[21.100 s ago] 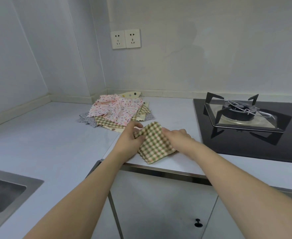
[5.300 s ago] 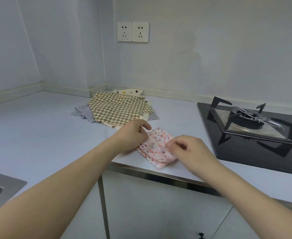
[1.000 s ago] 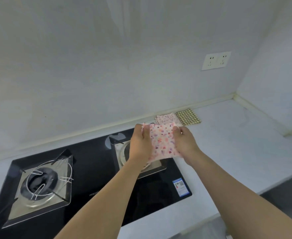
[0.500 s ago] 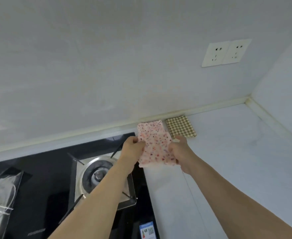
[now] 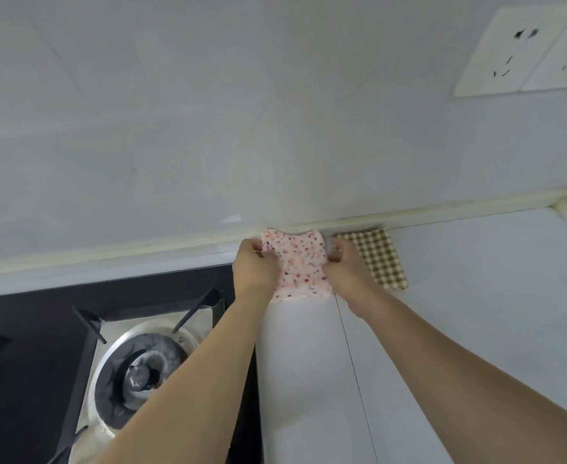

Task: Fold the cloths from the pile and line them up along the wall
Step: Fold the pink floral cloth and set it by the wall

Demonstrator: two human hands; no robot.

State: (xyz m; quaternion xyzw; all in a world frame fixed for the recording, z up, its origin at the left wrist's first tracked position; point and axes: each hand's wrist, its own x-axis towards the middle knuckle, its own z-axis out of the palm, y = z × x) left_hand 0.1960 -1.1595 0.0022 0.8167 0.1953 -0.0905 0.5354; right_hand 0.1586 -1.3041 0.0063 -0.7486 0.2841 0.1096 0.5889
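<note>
Now, folded pink floral cloth [image 5: 300,262], scalloped edge, beside checked cloth [image 5: 377,257].

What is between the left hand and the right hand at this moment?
In the head view, the folded pink floral cloth lies between them. The left hand and right hand pinch its side edges at the wall strip.

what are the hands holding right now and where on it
Both hold the folded floral cloth: left hand pinches its left edge, right hand its right edge.

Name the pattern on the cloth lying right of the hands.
Green-and-cream check cloth, head view.
</note>
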